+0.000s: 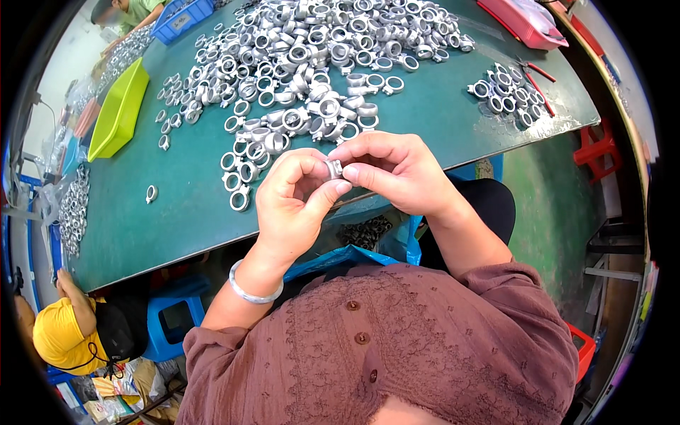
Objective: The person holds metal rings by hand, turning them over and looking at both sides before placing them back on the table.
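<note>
Just above the near edge of the green table (pixel 191 219), both of my hands grip one small silver metal ring (pixel 334 168) with a lug on it. My left hand (pixel 292 202) pinches it between thumb and curled fingers. From the other side, the thumb and fingertips of my right hand (pixel 400 173) press on it. My fingers partly cover the ring. Beyond my hands spreads a large heap of similar rings (pixel 297 53), with loose ones at its near side.
A smaller ring cluster (pixel 506 92) lies right, beside red-handled pliers (pixel 542 88). A yellow-green tray (pixel 120 110) stands left; a blue bin (pixel 180 20) and a red tray (pixel 524 25) are farther back. Below the table edge hangs a blue bag (pixel 411 237). Two people sit at the left.
</note>
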A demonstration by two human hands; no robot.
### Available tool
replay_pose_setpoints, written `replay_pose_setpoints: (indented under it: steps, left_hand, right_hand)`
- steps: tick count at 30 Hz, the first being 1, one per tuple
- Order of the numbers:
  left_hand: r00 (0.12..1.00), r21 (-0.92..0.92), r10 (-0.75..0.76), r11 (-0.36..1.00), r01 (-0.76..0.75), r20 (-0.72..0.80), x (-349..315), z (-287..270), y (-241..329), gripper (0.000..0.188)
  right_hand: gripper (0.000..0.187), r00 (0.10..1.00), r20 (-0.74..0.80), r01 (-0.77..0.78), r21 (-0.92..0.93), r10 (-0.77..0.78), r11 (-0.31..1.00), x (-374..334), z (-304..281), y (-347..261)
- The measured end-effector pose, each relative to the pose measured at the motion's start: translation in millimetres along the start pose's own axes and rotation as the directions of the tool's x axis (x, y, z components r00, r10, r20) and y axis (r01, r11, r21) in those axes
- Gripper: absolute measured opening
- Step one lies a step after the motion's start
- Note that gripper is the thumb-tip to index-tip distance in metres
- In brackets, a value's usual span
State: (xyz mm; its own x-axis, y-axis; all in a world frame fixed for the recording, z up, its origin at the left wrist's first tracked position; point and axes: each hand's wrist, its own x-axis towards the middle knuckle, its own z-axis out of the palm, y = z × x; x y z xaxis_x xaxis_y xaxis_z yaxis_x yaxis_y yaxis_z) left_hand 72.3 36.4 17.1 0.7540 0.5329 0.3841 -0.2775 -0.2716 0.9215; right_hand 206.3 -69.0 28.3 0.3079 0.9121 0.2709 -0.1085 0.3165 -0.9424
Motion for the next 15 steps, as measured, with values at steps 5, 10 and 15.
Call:
replay_pose_setpoints:
  steps: [5, 10, 15]
  left_hand:
    - [0.999, -0.056, -0.040, 0.998, 0.040, -0.007, -1, 1, 1, 0.019]
    - [0.997, -0.116, -0.079, 0.990, 0.081, 0.019, -1, 3, 10, 0.016]
    - [0.984, -0.135, -0.175, 0.975, 0.179, 0.042, -4, -1, 8, 0.011]
  right_hand:
    - [0.014, 0.999, -0.002, -0.038, 0.022, 0.038, 0.999, 0, -1, 0]
    - [0.015, 1.000, -0.005, -0.031, -0.007, 0.031, 0.999, 0, -2, 0]
    - [0.021, 0.998, 0.041, -0.036, 0.000, 0.036, 0.999, -1, -4, 0]
